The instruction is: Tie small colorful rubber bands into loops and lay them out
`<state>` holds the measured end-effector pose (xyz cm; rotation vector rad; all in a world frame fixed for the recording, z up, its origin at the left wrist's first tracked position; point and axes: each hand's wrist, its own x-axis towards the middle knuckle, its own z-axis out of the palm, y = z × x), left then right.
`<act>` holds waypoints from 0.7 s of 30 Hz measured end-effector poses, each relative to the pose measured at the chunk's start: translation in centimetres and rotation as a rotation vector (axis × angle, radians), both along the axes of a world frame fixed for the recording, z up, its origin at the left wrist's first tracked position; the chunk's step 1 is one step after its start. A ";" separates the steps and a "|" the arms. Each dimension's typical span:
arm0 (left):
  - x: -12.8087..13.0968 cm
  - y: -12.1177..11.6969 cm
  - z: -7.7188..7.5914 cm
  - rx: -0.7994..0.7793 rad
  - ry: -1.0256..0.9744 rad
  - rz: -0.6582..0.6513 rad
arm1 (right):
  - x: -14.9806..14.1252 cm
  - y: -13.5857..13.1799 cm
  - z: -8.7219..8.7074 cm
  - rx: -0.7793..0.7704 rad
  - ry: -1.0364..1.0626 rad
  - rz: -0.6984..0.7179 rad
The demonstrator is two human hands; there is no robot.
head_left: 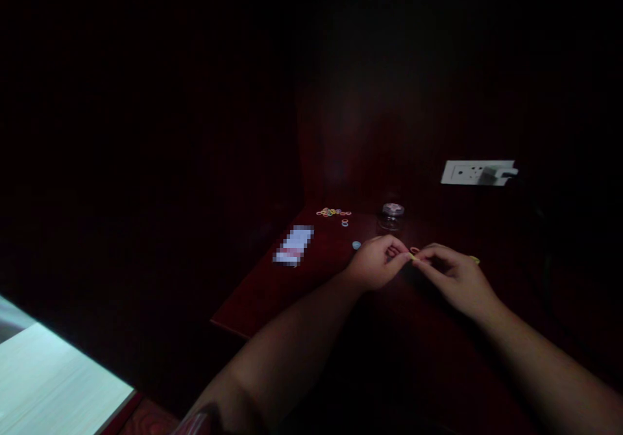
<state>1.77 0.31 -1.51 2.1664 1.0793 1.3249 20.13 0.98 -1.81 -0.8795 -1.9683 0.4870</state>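
My left hand (377,263) and my right hand (455,276) meet above a dark red tabletop (272,298). Between their pinched fingertips is a small yellow hair tie (412,257), gripped from both sides. Just behind the fingertips lies a reddish hair tie (415,250). A yellow hair tie (474,260) shows partly past my right hand, and beside my left hand there is a small light blue round piece (357,245). Farther back, several coloured hair ties (332,212) lie in a loose cluster, with a couple more (345,223) just in front.
A clear jar with a lid (390,216) stands behind my hands. On the left of the tabletop lies a blurred, phone-shaped object (294,245). A white wall socket (462,172) holds a plug. At lower left is a pale surface (58,383). Lighting is very dim.
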 end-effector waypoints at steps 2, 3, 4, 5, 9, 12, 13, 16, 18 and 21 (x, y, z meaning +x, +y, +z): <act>0.0 0.0 0.0 -0.008 -0.001 -0.003 | -0.1 0.0 0.0 -0.003 -0.013 0.010; 0.0 0.0 0.0 -0.009 -0.005 -0.005 | -0.1 0.0 0.0 -0.003 -0.017 0.015; 0.0 0.0 -0.1 -0.009 -0.011 -0.006 | -0.1 0.0 0.1 -0.003 -0.019 0.018; 0.0 0.0 -0.1 -0.009 -0.020 -0.005 | -0.1 -0.1 0.1 -0.003 -0.019 0.020; 0.1 0.0 -0.2 -0.016 -0.039 0.001 | -0.1 -0.3 0.2 -0.005 -0.045 0.016; 0.1 0.1 -0.5 -0.020 -0.033 -0.010 | -0.1 -0.4 0.4 -0.007 -0.084 0.016; 0.2 0.1 -0.5 -0.019 -0.030 -0.012 | -0.1 -0.4 0.5 -0.007 -0.092 0.018; 0.2 0.3 -0.7 -0.008 -0.028 -0.018 | -0.1 -0.4 0.6 -0.007 -0.105 0.022; 0.2 0.4 -0.8 -0.002 -0.038 -0.031 | 0.0 -0.4 0.6 -0.006 -0.108 0.022; 0.3 0.4 -0.8 -0.015 -0.071 -0.056 | 0.1 -0.3 0.4 -0.021 -0.105 0.010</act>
